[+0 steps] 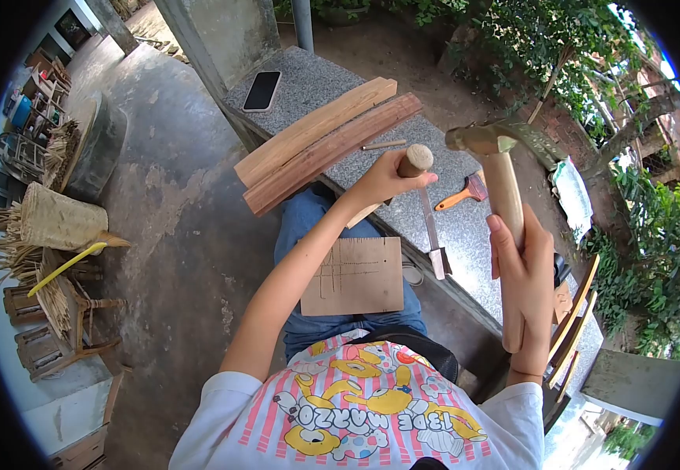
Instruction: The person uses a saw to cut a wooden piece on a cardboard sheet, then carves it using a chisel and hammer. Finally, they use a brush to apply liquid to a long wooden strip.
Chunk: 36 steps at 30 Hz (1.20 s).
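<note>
Right hand point(526, 270) grips a hammer point(502, 184); left hand point(381, 180) holds a wooden handle point(416, 161), its lower end hard to discern.

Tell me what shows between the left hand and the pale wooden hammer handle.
Between the left hand and the hammer handle, the head view shows a narrow grey strip and an orange-handled flat brush on the speckled grey stone bench.

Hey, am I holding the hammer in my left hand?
No, the hammer is in your right hand, while your left hand grips a wooden handle.
</note>
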Tool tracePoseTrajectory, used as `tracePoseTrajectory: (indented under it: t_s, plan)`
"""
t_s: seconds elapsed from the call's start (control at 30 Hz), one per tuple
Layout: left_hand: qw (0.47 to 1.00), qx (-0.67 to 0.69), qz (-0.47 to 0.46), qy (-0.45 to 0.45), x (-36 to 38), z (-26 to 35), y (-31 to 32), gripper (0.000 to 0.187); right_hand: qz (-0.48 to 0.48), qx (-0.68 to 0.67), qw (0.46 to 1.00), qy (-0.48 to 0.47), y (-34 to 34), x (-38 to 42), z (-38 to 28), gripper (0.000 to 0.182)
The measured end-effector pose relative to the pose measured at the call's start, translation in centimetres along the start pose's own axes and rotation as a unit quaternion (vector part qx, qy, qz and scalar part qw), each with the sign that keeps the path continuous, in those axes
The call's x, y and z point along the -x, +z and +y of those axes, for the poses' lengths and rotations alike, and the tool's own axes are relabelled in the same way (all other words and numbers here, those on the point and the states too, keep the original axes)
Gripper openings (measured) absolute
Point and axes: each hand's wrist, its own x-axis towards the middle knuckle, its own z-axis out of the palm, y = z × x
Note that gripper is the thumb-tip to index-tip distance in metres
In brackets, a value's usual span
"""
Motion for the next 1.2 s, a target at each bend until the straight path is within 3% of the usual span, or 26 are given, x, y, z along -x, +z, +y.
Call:
tracePoseTrajectory:
  t_s: [0.1,0.23,0.27,0.3,0.37,0.43,0.57,0.7,0.77,0.83,0.93,1.07,1.17,1.2]
  plan:
    - [1.0,0.004,0.023,-0.007,-0.3,0.1,0.3,0.02,0.068,-0.057,0.994,-0.06,-0.9,0.0,-1.3,0.029]
    - [0.999,-0.007,0.028,-0.016,-0.2,0.3,0.3,0.019,0.057,-0.099,0.991,-0.073,1.4,-1.0,0.6,0.028]
    - [1.0,0.013,0.02,0.002,-0.2,0.4,0.2,0.018,0.023,-0.054,0.996,-0.06,2.3,-1.3,1.3,0.031]
    - [0.999,0.033,0.012,0.021,-0.3,0.4,0.2,0.018,-0.071,0.022,0.997,-0.011,2.3,-1.6,1.5,0.035]
    - [1.0,0.026,0.008,0.013,-0.3,0.4,0.1,0.018,-0.042,0.081,0.991,-0.096,2.7,-2.2,3.7,0.038]
    - [1.0,0.019,0.005,0.004,-0.3,0.4,0.0,0.017,-0.061,0.022,0.998,-0.008,0.5,-1.6,-0.3,0.038]
    - [1.0,0.02,0.021,0.01,-0.5,0.1,0.1,0.017,0.052,-0.091,0.994,-0.043,-0.7,-1.0,-2.2,0.032]
    - [1.0,0.0,0.025,0.014,-0.1,0.8,0.3,0.018,0.049,-0.097,0.993,-0.056,1.7,-2.1,0.5,0.034]
    - [1.0,-0.014,0.011,-0.013,-0.3,0.0,-0.1,0.02,-0.092,0.02,0.996,-0.008,2.5,-2.3,2.2,0.029]
    - [0.999,-0.027,-0.001,-0.043,-0.3,0.2,-0.1,0.023,-0.034,-0.017,0.999,-0.016,2.6,-1.8,2.2,0.029]
    - [0.999,-0.036,-0.01,0.007,0.1,0.0,0.8,0.024,0.012,-0.024,1.0,0.003,0.0,-0.3,0.4,0.032]
    - [0.999,-0.046,-0.019,-0.006,-0.3,-0.4,1.4,0.026,0.101,-0.113,0.986,-0.073,-0.5,0.6,0.8,0.027]
    - [0.999,-0.033,-0.022,0.002,0.0,-0.3,1.5,0.026,0.081,-0.119,0.989,-0.041,2.7,0.4,3.5,0.028]
    - [1.0,-0.016,-0.02,0.008,0.0,-0.2,1.5,0.026,0.016,-0.026,0.999,-0.038,2.9,0.2,4.3,0.029]
